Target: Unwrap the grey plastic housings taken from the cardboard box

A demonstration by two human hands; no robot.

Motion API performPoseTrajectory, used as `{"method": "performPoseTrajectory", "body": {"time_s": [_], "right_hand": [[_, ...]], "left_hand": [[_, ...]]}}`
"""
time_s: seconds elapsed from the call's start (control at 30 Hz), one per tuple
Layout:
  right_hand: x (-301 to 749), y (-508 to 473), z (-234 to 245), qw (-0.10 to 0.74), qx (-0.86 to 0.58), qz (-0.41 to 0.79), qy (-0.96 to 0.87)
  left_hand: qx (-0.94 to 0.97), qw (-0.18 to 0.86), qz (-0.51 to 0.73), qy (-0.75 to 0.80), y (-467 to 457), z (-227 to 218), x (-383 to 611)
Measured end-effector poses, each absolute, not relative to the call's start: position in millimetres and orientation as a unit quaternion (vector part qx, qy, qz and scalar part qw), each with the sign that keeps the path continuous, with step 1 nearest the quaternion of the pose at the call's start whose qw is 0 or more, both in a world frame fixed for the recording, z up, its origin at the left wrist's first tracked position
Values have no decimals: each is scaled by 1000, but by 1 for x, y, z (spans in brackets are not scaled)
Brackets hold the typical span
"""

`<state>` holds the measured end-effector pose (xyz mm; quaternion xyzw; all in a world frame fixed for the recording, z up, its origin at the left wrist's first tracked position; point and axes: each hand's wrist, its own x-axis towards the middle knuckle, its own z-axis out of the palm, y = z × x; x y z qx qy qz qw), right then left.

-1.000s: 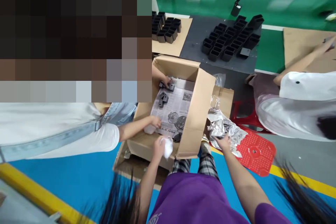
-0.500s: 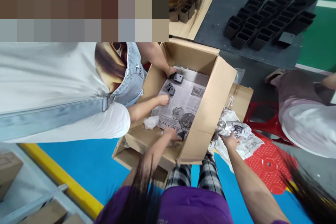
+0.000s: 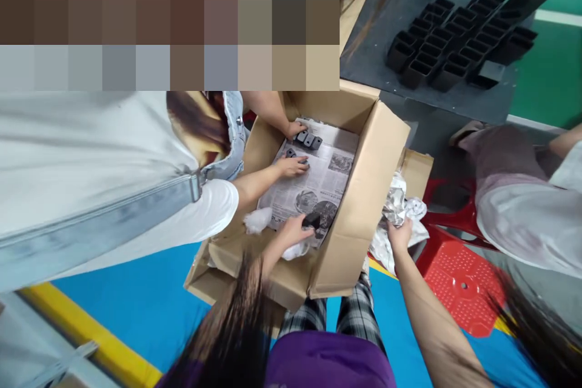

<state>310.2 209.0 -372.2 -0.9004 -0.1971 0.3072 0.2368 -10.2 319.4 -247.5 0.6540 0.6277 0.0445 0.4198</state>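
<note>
Inside the cardboard box (image 3: 339, 254), my left hand (image 3: 291, 236) grips a small black block (image 3: 311, 221) above the newspaper sheet (image 3: 313, 179). White plastic wrap (image 3: 295, 250) lies just under that hand. My right hand (image 3: 400, 235), outside the box on the right, is closed on crumpled newspaper (image 3: 395, 201). More of the paper hangs down beside it. A co-worker's two hands (image 3: 293, 165) reach in from the left. One touches a row of small dark blocks (image 3: 308, 139) on the sheet, and the other partly covers more blocks below the row.
White plastic (image 3: 257, 220) lies at the box's left inner side. A red plastic stool (image 3: 461, 288) stands at right, near another seated person (image 3: 518, 212). Many black rectangular tubes (image 3: 454, 42) stand on a dark table (image 3: 377, 42) behind. Yellow floor tape (image 3: 95, 333) runs at lower left.
My left hand has lifted the black block slightly and moved it off the box's near corner. My right hand has gathered up the newspaper. The co-worker's nearer hand has moved onto the blocks.
</note>
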Motion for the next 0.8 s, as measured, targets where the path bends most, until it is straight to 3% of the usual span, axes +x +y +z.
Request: {"method": "performPoseTrajectory", "body": {"time_s": [0.2, 0.27, 0.3, 0.37, 0.43, 0.5, 0.8], "right_hand": [[289, 221, -307, 263, -882, 318, -229], [274, 212, -261, 333, -857, 297, -259], [265, 206, -236, 417, -810, 300, -282], [243, 194, -185, 520, -679, 380, -352], [222, 187, -143, 495, -585, 474, -433], [209, 184, -113, 497, -553, 492, -453], [210, 191, -58, 591, -485, 421, -489]], "left_hand": [[710, 392, 32, 584, 305, -151, -25], [733, 368, 40, 571, 295, -123, -16], [748, 355, 44, 558, 291, -110, -11], [778, 345, 57, 521, 285, -86, 2], [792, 360, 84, 486, 282, -64, 12], [798, 368, 133, 458, 279, -46, 20], [810, 266, 363, 376, 253, -7, 35]]}}
